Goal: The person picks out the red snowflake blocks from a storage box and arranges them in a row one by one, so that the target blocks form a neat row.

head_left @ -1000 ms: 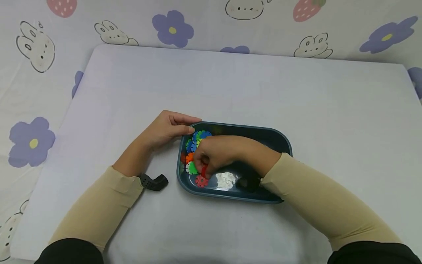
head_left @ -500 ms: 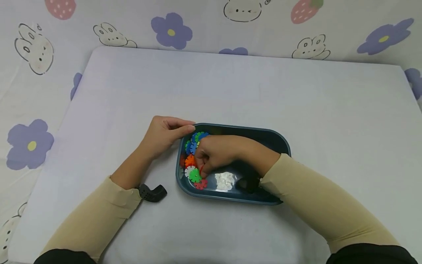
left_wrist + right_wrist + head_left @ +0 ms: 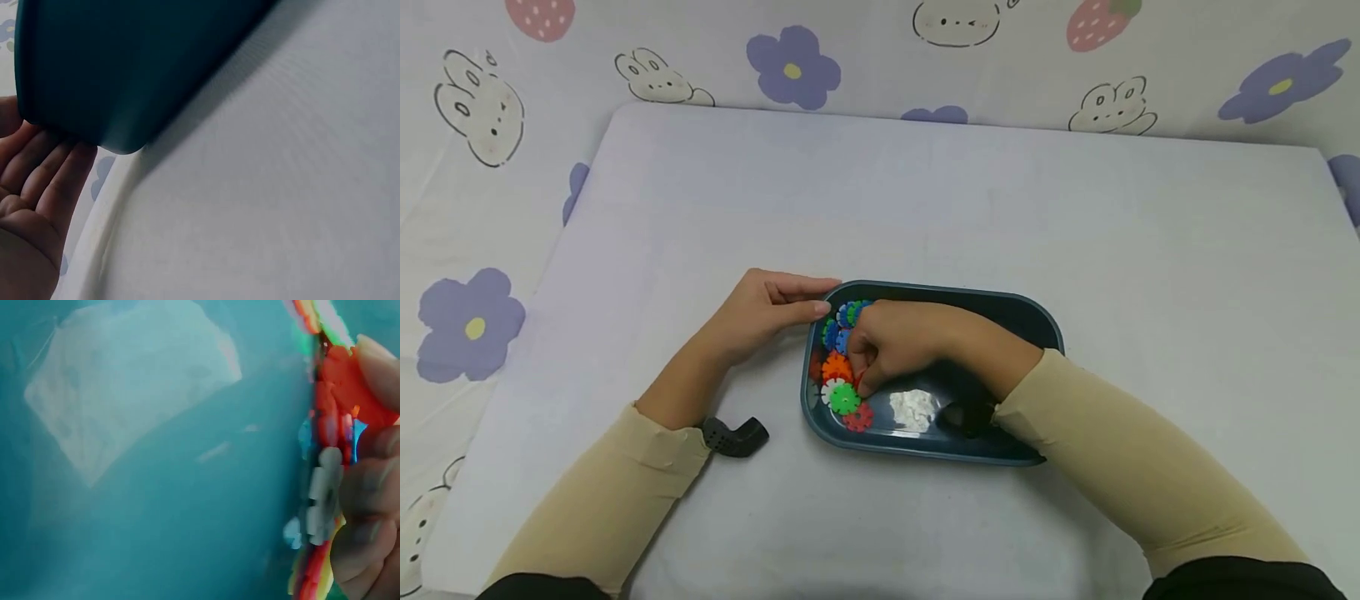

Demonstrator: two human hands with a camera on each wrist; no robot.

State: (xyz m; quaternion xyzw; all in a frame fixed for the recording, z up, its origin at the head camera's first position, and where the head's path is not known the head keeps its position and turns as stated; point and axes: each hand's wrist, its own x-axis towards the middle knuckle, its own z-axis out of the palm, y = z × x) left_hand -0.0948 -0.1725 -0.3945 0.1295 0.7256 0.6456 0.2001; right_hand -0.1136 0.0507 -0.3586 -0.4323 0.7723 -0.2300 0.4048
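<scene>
A dark teal tray [image 3: 925,454] holds colourful notched plastic discs at its left end. My right hand [image 3: 898,337] reaches down into the tray and pinches a red notched disc [image 3: 353,384] between thumb and fingers. Beside its fingertips lie an orange disc [image 3: 836,367], a green disc [image 3: 845,399], a white disc [image 3: 830,390] and a pinkish-red disc [image 3: 858,417]. Blue and green discs [image 3: 848,313] stand in a row at the far left corner. My left hand [image 3: 760,312] touches that corner with thumb and fingers fairly straight, against the tray's outer wall [image 3: 112,75] in the left wrist view.
A white board [image 3: 1000,208] lies under the tray, on a cloth printed with rabbits, flowers and strawberries. A black curved device [image 3: 736,437] sits at the left wrist, and a dark shape shows in the tray by the right sleeve [image 3: 1112,442].
The left hand has slid slightly left and down along the tray's corner. The right hand stays among the discs; the green disc now overlaps the white one, and the orange disc shows more.
</scene>
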